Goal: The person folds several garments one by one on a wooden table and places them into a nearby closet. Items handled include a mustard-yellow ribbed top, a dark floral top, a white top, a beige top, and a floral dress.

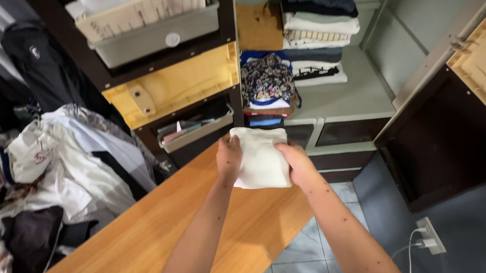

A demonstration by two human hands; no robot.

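Both hands hold one small folded white cloth (261, 157) up in the air, above the far edge of the long orange wooden table (146, 249). The left hand (229, 158) grips its left side and the right hand (295, 162) grips its right side (fingers tucked behind). To keep the fold neat, I think both hands should stay level and squeeze softly. Stacks of folded clothes (317, 38) sit on the pale green cupboard shelf (358, 91) just beyond.
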